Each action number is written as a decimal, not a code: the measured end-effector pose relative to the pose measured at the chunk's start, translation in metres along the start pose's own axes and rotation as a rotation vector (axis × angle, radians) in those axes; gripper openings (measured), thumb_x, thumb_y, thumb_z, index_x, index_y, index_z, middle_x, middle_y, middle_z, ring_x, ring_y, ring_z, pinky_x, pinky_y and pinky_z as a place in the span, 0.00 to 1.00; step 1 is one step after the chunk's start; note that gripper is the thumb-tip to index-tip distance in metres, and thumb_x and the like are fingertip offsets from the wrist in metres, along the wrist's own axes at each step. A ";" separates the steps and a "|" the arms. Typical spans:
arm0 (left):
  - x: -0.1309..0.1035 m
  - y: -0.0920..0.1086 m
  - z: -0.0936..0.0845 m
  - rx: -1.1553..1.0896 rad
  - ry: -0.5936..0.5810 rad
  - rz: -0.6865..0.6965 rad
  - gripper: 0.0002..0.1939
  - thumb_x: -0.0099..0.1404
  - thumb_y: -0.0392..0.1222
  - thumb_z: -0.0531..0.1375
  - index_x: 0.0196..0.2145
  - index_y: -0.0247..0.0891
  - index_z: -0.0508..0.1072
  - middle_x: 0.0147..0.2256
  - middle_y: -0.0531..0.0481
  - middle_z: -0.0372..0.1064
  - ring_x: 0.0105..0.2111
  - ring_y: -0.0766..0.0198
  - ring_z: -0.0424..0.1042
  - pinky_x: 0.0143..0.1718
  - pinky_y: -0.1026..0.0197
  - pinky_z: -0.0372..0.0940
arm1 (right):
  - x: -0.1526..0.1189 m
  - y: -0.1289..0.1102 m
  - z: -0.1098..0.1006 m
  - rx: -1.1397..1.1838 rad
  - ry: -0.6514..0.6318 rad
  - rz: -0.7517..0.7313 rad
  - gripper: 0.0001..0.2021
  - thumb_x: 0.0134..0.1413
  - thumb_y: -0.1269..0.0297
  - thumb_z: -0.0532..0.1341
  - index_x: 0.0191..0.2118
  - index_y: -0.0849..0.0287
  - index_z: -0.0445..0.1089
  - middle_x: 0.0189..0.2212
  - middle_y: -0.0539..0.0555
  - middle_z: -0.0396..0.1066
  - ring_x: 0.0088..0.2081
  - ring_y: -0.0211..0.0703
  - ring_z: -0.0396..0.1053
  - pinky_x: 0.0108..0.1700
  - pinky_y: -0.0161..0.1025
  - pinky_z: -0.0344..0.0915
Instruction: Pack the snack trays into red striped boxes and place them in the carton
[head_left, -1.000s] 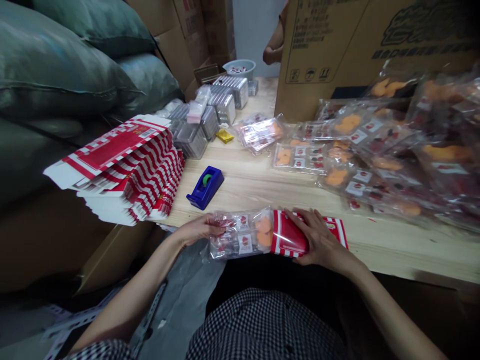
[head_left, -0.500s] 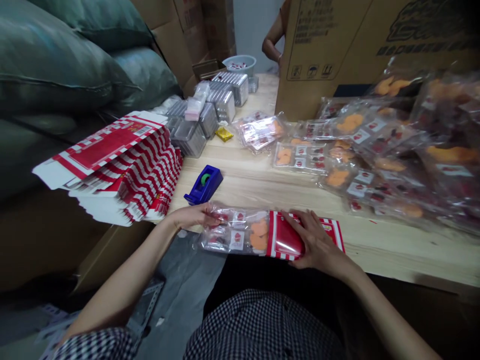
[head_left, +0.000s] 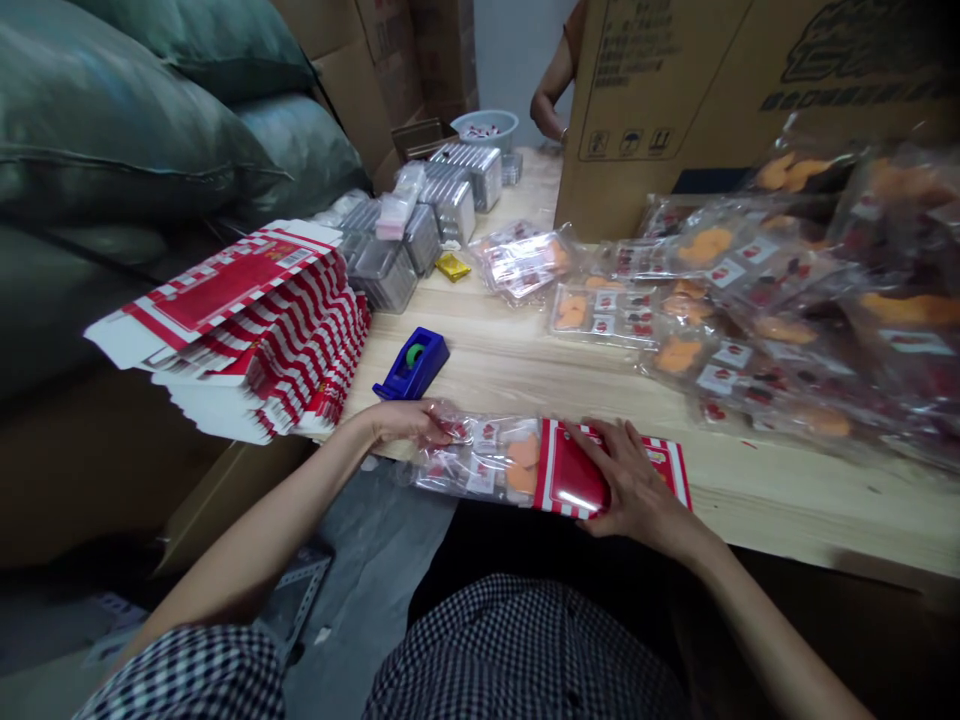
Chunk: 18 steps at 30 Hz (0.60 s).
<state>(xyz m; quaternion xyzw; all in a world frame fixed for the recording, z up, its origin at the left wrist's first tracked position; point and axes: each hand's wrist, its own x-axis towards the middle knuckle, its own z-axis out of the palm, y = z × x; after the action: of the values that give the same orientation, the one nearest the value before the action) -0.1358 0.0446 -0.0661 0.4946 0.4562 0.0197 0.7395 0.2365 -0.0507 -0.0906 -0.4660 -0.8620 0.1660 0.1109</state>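
Head | hands [head_left: 410,424] [head_left: 636,487] on crinkly clear packet [head_left: 480,458], glossy flat red-white box [head_left: 577,470]

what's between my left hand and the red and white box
The head view shows a clear packet with orange pieces, running from your left hand to the box under your right hand.
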 end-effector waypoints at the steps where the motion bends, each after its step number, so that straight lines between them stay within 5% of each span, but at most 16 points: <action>1: 0.003 0.005 -0.001 0.023 -0.014 0.001 0.06 0.50 0.39 0.71 0.25 0.36 0.80 0.23 0.50 0.74 0.22 0.68 0.67 0.23 0.67 0.61 | 0.000 0.000 0.000 -0.001 -0.001 -0.008 0.60 0.41 0.57 0.71 0.74 0.49 0.34 0.64 0.65 0.53 0.68 0.72 0.50 0.70 0.69 0.39; 9: 0.050 0.029 0.027 0.102 -0.017 0.026 0.13 0.48 0.42 0.72 0.30 0.33 0.80 0.25 0.48 0.74 0.25 0.63 0.69 0.28 0.63 0.63 | 0.004 0.002 0.009 -0.014 0.029 -0.001 0.57 0.42 0.58 0.70 0.74 0.48 0.37 0.66 0.65 0.51 0.68 0.70 0.50 0.69 0.69 0.40; 15: 0.021 0.004 0.037 0.322 0.502 0.346 0.23 0.58 0.47 0.68 0.49 0.35 0.76 0.33 0.49 0.75 0.32 0.62 0.70 0.35 0.64 0.61 | 0.006 0.007 0.010 -0.004 0.058 0.053 0.56 0.43 0.57 0.70 0.74 0.49 0.38 0.64 0.66 0.52 0.67 0.72 0.52 0.69 0.71 0.40; 18: 0.014 -0.007 0.043 0.359 0.505 0.322 0.11 0.61 0.42 0.64 0.39 0.34 0.80 0.28 0.51 0.72 0.29 0.64 0.67 0.32 0.64 0.58 | 0.011 0.006 0.011 -0.013 0.050 0.049 0.55 0.44 0.57 0.70 0.74 0.50 0.39 0.65 0.66 0.52 0.67 0.71 0.51 0.69 0.70 0.39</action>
<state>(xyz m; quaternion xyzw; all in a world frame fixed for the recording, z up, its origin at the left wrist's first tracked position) -0.1004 0.0170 -0.0763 0.6621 0.5369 0.1772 0.4920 0.2314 -0.0406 -0.1021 -0.4915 -0.8484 0.1514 0.1254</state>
